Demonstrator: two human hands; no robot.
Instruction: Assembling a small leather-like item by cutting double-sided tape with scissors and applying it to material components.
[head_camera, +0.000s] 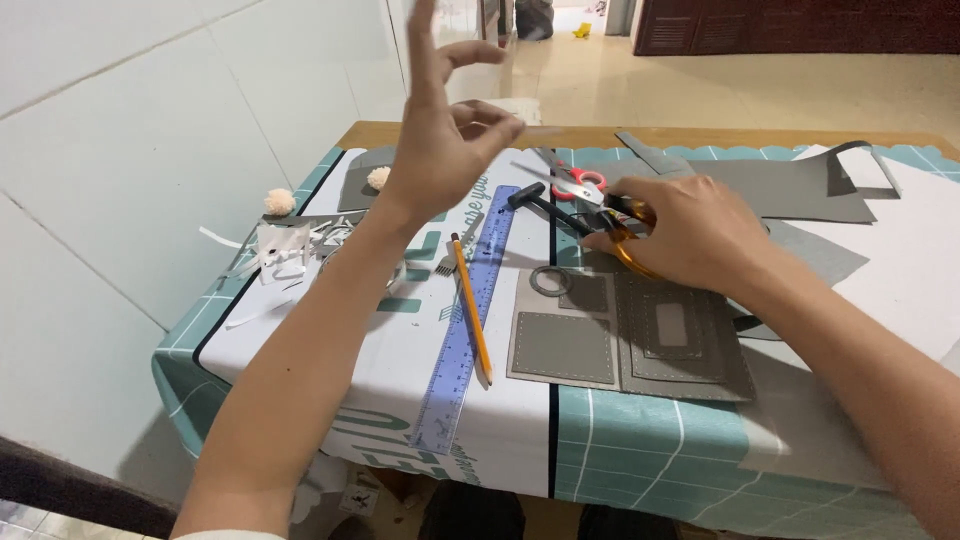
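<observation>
Left hand (445, 150) is up in the air above the blue ruler (466, 320), fingers spread, holding nothing. Right hand (690, 235) lies on the table to the right of the ruler, its fingers curled around an orange tool (632, 255). Grey felt pieces (630, 335) with stitch lines lie just right of the ruler, under that hand. A yellow pencil (472, 310) lies across the ruler. Red scissors (575, 180) sit past the ruler's far end.

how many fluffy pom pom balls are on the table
2. One cream pom-pom sits at the table's far left edge, beside the white paper scraps. The other pom-pom lies farther back on a grey sheet, just left of the raised left hand, which may hide more.
</observation>
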